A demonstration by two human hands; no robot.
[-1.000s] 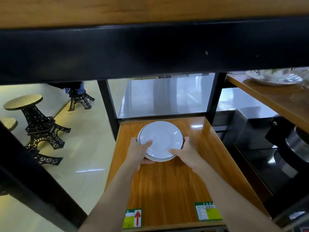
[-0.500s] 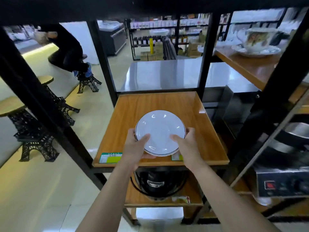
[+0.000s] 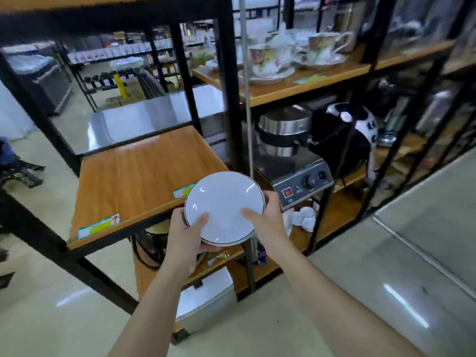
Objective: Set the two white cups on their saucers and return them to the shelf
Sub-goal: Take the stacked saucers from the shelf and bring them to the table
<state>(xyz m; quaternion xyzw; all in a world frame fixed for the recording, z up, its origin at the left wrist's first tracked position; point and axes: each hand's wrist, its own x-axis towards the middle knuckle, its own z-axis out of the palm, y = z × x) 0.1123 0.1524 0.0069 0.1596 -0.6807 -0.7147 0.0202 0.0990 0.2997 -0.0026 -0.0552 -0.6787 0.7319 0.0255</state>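
Observation:
I hold white saucers with a dark rim (image 3: pixel 223 202) in both hands, off the shelf and in front of its right front corner. They look like two stacked, a second edge showing underneath. My left hand (image 3: pixel 188 233) grips the left edge with its thumb on top. My right hand (image 3: pixel 268 215) grips the right edge, thumb on the face. The wooden shelf (image 3: pixel 139 173) is bare. White cups (image 3: pixel 304 219) sit low on the lower shelf to the right.
Black metal uprights (image 3: pixel 230 81) frame the shelf. A steel appliance with knobs (image 3: pixel 301 181) stands right of the saucers. Floral cups and saucers (image 3: pixel 270 63) sit on the upper right shelf. A black pot (image 3: pixel 149 243) is below. Glossy floor lies around.
The saucers have been lifted off the wooden shelf and drawn back and to the right, past its front edge. My view has pulled back and turned right.

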